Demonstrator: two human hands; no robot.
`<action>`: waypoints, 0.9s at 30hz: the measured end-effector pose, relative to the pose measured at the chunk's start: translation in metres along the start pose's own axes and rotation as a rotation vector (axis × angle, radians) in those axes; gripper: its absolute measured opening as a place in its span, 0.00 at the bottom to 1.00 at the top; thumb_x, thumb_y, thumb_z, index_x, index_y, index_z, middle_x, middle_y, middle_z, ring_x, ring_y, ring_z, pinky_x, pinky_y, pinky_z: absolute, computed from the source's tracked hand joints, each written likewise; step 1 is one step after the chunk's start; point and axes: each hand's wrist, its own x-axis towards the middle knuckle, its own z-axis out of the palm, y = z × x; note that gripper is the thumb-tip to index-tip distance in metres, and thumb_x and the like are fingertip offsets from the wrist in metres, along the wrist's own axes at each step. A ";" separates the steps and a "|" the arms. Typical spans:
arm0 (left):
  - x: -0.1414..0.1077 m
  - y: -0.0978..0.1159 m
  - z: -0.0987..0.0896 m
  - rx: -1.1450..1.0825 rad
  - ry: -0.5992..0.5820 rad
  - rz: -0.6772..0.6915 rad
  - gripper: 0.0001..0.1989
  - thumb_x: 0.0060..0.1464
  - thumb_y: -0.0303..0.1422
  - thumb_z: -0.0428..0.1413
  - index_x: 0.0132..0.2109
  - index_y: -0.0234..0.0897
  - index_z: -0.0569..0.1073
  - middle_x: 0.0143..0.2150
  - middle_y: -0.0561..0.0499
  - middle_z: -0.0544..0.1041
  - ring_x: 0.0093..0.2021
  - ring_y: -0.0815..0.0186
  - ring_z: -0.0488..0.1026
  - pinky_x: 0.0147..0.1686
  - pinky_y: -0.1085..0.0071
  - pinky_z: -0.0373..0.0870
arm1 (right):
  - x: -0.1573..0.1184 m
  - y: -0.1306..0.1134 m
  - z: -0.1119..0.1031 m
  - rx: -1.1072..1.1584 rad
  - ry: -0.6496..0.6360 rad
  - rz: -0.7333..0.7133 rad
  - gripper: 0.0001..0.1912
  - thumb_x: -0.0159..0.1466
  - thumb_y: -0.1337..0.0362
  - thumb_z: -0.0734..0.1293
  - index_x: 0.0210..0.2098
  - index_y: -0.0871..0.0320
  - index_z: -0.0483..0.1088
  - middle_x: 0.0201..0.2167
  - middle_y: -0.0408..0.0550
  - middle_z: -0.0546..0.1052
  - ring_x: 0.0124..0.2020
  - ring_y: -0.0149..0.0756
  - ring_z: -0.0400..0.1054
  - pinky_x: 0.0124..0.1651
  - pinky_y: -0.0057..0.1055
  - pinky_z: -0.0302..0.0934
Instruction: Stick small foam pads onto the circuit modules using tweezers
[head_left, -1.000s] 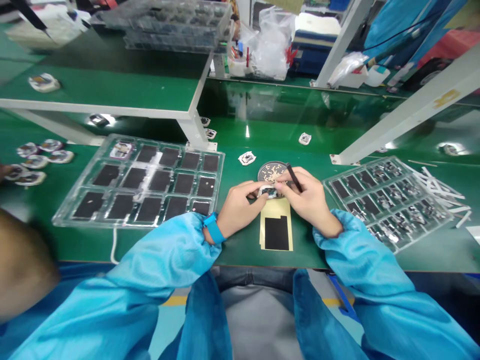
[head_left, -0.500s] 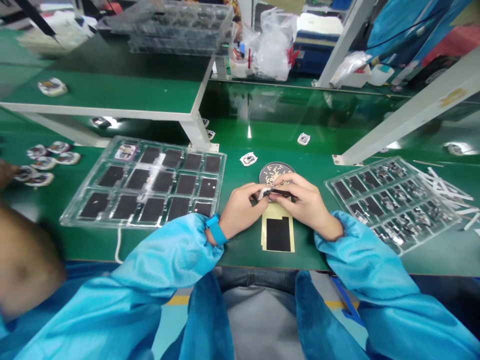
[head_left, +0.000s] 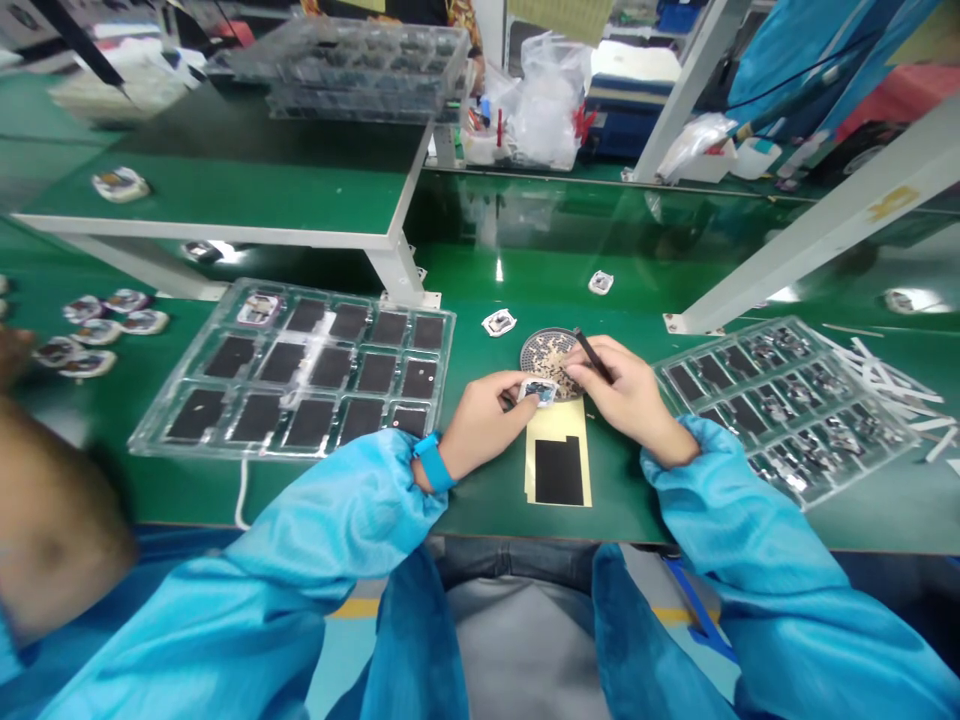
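Observation:
My left hand (head_left: 491,412) is closed on a small white-rimmed electronic housing (head_left: 538,391) with a dark, shiny inside, pinched between thumb and fingers. In my right hand (head_left: 619,388) is a slim black tool (head_left: 592,355) that looks like tweezers, gripped like a pen. Its working tip is hidden by the fingers, which are over the right side of a round dark dish (head_left: 541,340) strewn with tiny beige pieces. Below the hands lies a yellow backing sheet (head_left: 531,475) with a black rectangular patch (head_left: 558,472) on it.
A clear compartment tray (head_left: 289,375) stands left, another (head_left: 795,410) right with metal parts. Loose housings (head_left: 499,321) lie beyond the dish and far left. White strips (head_left: 892,385), a raised shelf (head_left: 262,190) and slanted post (head_left: 817,210) flank the space. Another person's arm (head_left: 56,530) reaches in left.
My right hand has moved right, away from the housing and over the dish, swinging the black tool upright. My left hand keeps the housing, now showing more of its inside.

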 end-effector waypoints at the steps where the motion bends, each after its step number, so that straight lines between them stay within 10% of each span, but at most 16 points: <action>1: -0.001 0.000 0.000 0.014 0.009 0.027 0.11 0.56 0.31 0.59 0.46 0.35 0.81 0.33 0.52 0.78 0.31 0.70 0.69 0.31 0.74 0.65 | -0.001 -0.001 0.002 0.026 -0.002 -0.023 0.03 0.68 0.65 0.69 0.41 0.55 0.76 0.42 0.49 0.77 0.47 0.39 0.73 0.52 0.39 0.69; 19: -0.003 -0.001 0.002 0.066 0.042 0.160 0.09 0.58 0.29 0.58 0.43 0.35 0.81 0.32 0.53 0.75 0.32 0.70 0.68 0.32 0.73 0.64 | -0.009 -0.002 0.018 -0.100 -0.090 -0.189 0.10 0.68 0.67 0.69 0.49 0.55 0.72 0.48 0.53 0.75 0.51 0.40 0.72 0.52 0.39 0.70; 27: 0.001 0.001 0.001 -0.219 -0.058 -0.016 0.10 0.57 0.33 0.59 0.43 0.33 0.82 0.30 0.53 0.75 0.28 0.71 0.66 0.29 0.74 0.61 | -0.009 -0.006 0.024 0.021 -0.045 -0.115 0.01 0.69 0.66 0.67 0.41 0.55 0.71 0.49 0.52 0.75 0.52 0.41 0.72 0.54 0.42 0.69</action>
